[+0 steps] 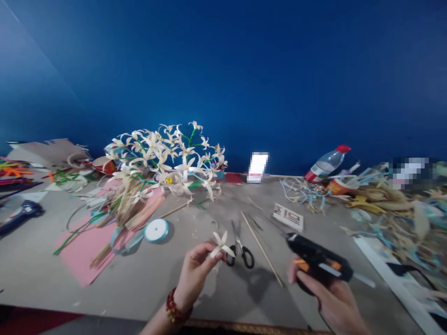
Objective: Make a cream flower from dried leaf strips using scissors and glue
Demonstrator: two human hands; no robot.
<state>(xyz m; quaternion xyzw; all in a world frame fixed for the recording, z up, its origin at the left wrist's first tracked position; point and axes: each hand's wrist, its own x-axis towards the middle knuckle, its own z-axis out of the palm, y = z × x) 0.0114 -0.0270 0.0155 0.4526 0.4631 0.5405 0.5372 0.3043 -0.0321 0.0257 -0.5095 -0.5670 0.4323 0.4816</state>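
Note:
Between the thumb and fingers of my left hand [199, 264] is a small white handmade flower [221, 244] with narrow petals, facing up. My right hand [331, 295] is wrapped round the handle of a black and orange glue gun [319, 258]; its nozzle points to the upper left, apart from the flower, and a glue stick [363, 280] sticks out at the back. Scissors with black handles [247, 257] lie on the table just beyond my left hand. A thin wooden stick [261, 249] rests between my two hands.
A large bunch of white flowers on green stems [171, 151] stands at the back. Pink paper [84, 253] and a ribbon spool [156, 231] lie at left. A tilted plastic bottle [326, 164], a printed card [288, 217] and heaped craft strips [394, 204] are at right. A blue wall rises behind.

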